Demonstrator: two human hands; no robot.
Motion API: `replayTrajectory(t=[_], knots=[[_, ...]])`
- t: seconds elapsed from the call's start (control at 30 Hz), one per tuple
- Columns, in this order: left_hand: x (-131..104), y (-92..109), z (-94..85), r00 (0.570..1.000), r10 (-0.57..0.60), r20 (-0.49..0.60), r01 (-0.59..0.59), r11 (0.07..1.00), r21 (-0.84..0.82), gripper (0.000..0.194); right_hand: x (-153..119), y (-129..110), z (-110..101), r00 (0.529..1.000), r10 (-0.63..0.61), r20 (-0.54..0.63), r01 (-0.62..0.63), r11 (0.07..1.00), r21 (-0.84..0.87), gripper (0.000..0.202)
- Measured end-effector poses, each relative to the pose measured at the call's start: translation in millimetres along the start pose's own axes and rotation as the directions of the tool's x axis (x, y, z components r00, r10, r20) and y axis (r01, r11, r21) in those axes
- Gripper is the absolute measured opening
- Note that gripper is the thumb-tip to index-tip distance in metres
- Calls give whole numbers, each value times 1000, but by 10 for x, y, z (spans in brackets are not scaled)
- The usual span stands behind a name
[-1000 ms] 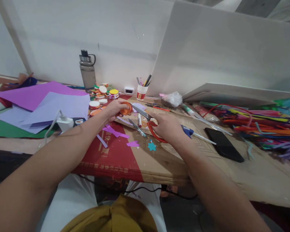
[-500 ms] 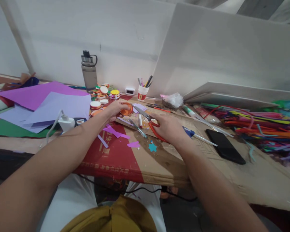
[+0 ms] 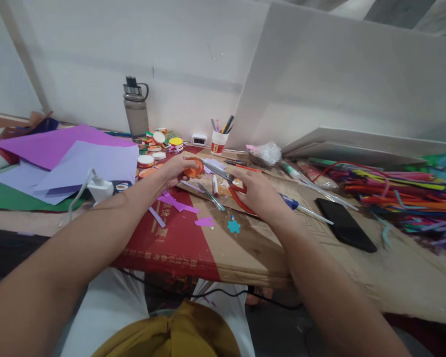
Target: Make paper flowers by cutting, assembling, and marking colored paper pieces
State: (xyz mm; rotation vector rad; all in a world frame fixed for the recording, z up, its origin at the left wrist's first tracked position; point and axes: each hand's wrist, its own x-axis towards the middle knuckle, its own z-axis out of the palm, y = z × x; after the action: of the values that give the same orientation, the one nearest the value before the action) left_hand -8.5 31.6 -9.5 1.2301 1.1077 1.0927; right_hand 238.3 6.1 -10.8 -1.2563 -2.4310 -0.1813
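My left hand [image 3: 177, 170] pinches a rounded orange paper piece [image 3: 195, 168] above the middle of the table. In my right hand [image 3: 259, 192] are red-handled scissors [image 3: 220, 170], their metal blades pointing left with the tips at the orange piece's edge. Whether the blades bite into the paper, I cannot make out. Below the hands lie a white marker [image 3: 215, 186], a slim clear-bodied pen [image 3: 216, 202], a blue-green flower cutout [image 3: 234, 225] and purple paper scraps [image 3: 205, 222].
Purple and lilac sheets [image 3: 85, 163] and a white plug adapter [image 3: 100, 189] are at left. Behind stand a water bottle [image 3: 136, 111], paper-trimmed discs [image 3: 146, 160] and a pen cup [image 3: 219, 141]. A glue gun [image 3: 290, 202], a phone [image 3: 345, 225] and pipe cleaners [image 3: 405, 193] lie right.
The scissors have tilted slightly flatter, and my right hand has shifted a little. My left hand keeps its hold on the orange piece, nearly still.
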Motion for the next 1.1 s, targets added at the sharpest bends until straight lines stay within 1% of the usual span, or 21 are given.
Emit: replayTrajectory(t=[0.13,0.23,0.3,0.53,0.63,0.73,0.83,0.93,1.1], knots=[[5,-11,7,1000,-9,-12,9,1000,-3,16,-20,-34,-54,999,28,32,-25,997,-75,37],[-4,-7,20,1000,-25,-16,25,1000,-7,15,-33,-66,-95,997,54,46,-46,988,-150,37],[-14,1,30,999,-32,-10,32,999,-7,13,-35,-76,-110,997,52,56,-42,985,-168,38],[-25,8,43,1000,-27,-7,27,1000,-7,12,-32,-79,-116,997,53,58,-42,983,-181,35],[-26,3,44,1000,-16,8,16,1000,-21,11,-32,-86,-132,996,60,68,-46,981,-186,37],[-28,0,43,1000,-30,-1,30,999,-40,14,-30,-91,-149,995,60,77,-45,982,-182,36],[-25,-2,35,999,-37,-4,37,998,-57,13,-30,-85,-160,997,41,70,-27,982,-187,36],[-20,-7,17,999,-32,27,34,996,-87,12,-34,-62,-167,997,35,65,-22,980,-196,38],[-33,2,-6,996,-49,74,57,991,-119,15,-42,3,-185,999,-2,34,8,987,-159,42]])
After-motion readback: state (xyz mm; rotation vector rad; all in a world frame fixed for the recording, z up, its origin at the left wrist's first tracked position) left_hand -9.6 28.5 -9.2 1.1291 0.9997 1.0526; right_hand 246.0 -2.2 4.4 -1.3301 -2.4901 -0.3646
